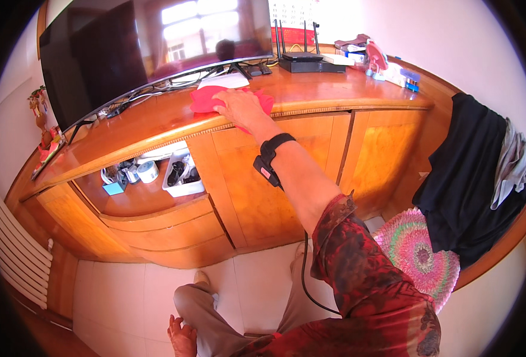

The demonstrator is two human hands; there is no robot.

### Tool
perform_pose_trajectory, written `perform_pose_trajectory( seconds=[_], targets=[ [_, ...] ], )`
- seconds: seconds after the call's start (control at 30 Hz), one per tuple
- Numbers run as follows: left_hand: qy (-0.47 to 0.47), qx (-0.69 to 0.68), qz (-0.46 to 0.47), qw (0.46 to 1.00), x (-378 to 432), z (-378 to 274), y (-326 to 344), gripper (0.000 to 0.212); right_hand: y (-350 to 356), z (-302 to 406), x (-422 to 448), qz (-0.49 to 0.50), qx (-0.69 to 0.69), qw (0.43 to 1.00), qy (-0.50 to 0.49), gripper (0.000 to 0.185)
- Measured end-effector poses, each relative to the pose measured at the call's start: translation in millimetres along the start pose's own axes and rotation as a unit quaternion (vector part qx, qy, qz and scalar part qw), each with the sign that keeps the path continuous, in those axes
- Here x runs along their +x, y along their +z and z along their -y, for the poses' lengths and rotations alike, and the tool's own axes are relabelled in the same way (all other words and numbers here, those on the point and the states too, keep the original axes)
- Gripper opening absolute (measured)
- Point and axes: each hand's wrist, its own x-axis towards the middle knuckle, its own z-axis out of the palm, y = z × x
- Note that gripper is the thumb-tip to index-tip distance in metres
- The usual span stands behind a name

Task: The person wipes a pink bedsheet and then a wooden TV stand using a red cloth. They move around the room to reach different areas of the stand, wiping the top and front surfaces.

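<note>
My right hand [240,105] lies on a red cloth [205,99] on top of the wooden cabinet [298,91], near its front edge, with its fingers bent over the cloth. Part of the cloth hangs over that edge. Just behind the cloth is a white sheet or pad [225,81], below the television [155,44]. A black strap with a small device [267,167] is around my right wrist. My left hand [182,337] is low beside my left knee, holding nothing visible, its fingers slightly bent and apart.
A router [301,56] with antennas stands on a black box [312,67]. Cables run under the television. Small boxes [394,75] and a pink item [376,56] sit at the right. An open compartment holds a white bin [182,189]. Black cloth [459,178] hangs at the right; a radiator [17,250] is left.
</note>
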Motion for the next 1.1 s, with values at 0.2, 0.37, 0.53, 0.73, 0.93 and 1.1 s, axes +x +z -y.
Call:
perform_pose_trajectory(
  seconds=[0.2,0.37,0.53,0.73,0.93,1.1],
  targets=[
    [0.078,-0.078,0.095,0.989,-9.3,-14.7,-49.6,0.008,1.5,6.1,2.9,-0.001,0.019,1.000,-0.002,0.037],
    [0.076,-0.096,0.153,0.981,-60.4,-13.4,-61.8,0.003,3.8,4.7,4.9,-0.012,0.001,1.000,-0.006,0.038],
    [-0.386,-0.357,0.265,0.809,-73.4,-76.0,-103.6,0.025,0.8,7.6,4.6,0.007,0.003,1.000,0.003,0.037],
    [0.019,-0.150,0.283,0.947,-10.0,-28.1,-103.7,0.009,-2.8,7.1,3.5,0.017,-0.005,1.000,0.017,0.037],
    [0.052,-0.135,0.029,0.989,133.8,-1.0,-121.2,0.026,-0.4,7.4,3.9,-0.024,-0.004,1.000,0.000,0.035],
    [0.191,-0.136,-0.203,0.951,293.7,-45.1,-162.7,0.020,8.6,2.8,0.4,-0.041,-0.016,0.999,-0.005,0.032]
  ],
)
